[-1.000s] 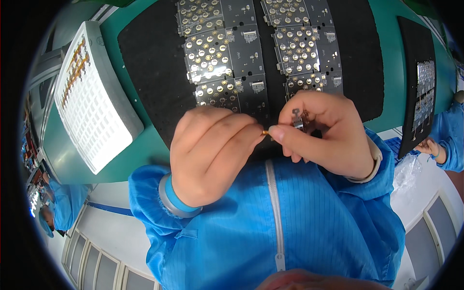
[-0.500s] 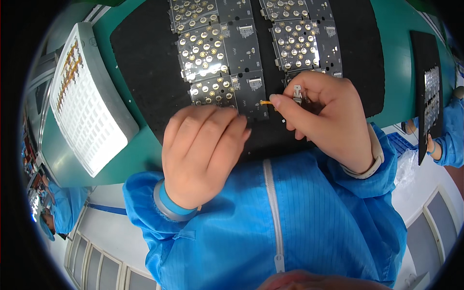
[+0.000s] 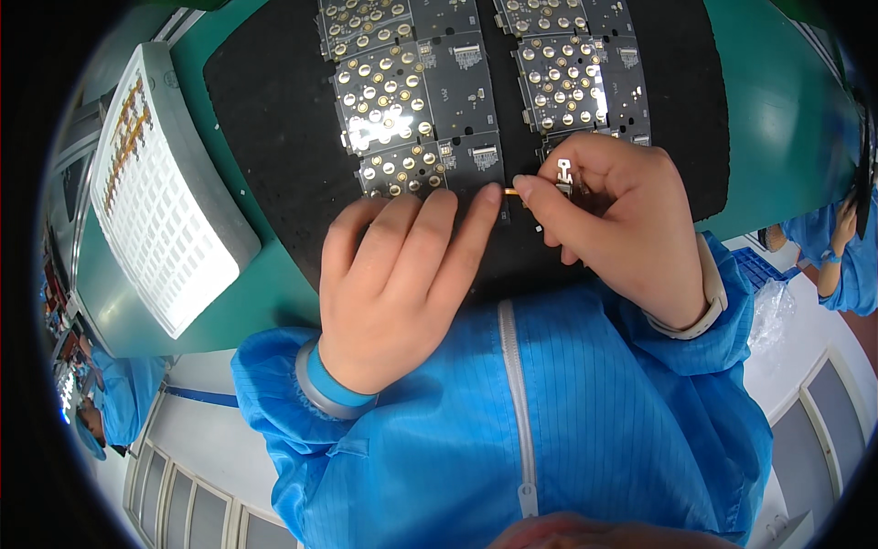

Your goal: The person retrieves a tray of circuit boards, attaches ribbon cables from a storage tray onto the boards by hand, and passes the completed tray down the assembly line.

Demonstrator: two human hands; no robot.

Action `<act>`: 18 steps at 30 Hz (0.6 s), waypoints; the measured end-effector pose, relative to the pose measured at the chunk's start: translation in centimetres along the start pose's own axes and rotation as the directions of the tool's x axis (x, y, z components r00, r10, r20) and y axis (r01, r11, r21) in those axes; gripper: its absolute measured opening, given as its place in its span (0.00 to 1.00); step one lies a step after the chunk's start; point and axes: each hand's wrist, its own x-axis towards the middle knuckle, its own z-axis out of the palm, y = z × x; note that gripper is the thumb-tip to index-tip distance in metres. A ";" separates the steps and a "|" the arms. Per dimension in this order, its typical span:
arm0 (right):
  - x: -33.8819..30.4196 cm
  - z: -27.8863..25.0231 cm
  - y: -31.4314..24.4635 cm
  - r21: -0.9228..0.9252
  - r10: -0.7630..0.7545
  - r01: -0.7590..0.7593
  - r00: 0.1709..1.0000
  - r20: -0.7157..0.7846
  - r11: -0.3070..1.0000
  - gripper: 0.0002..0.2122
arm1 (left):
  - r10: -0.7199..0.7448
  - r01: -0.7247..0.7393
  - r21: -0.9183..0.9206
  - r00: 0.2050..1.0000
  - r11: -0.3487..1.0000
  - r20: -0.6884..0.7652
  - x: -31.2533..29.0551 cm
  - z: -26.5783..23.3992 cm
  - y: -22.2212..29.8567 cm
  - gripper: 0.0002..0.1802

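My right hand [image 3: 622, 206] pinches a small silvery metal part [image 3: 564, 170] with a short orange flat cable [image 3: 510, 192] sticking out to its left. That cable reaches the right edge of the nearest dark circuit board [image 3: 475, 162] in the left column. The tip of my left index finger presses down there, at the cable's end, hiding how the two meet. The other fingers of my left hand [image 3: 393, 284] are spread and slightly bent over the board's lower left part, holding nothing.
Two columns of dark boards with round metal domes lie on a black mat [image 3: 274, 119] over a green table [image 3: 283, 316]. A white tray [image 3: 187, 210] with orange-brown parts in its far rows stands at left. Another person's hand [image 3: 843, 224] shows at far right.
My left hand has spread its fingers, and its index finger has come right onto the cable's end. My right hand barely moved. At far right, the other person's dark panel has swung edge-on.
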 end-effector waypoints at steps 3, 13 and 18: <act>0.0 -0.1 -0.1 0.017 0.013 -0.013 1.000 -0.007 1.000 0.08 | 0.018 -0.020 0.055 1.000 0.998 0.025 0.4 -0.1 0.3 0.23; -1.2 -5.6 -0.4 0.114 -0.061 0.032 0.963 0.262 0.993 0.06 | 0.008 -0.004 -0.063 0.997 0.998 0.075 1.3 -1.0 0.0 0.22; 0.0 -3.9 -1.3 0.457 -0.168 -0.032 0.906 0.390 0.889 0.04 | 0.033 -0.123 -0.480 0.981 0.868 -0.193 3.2 -1.8 -1.6 0.17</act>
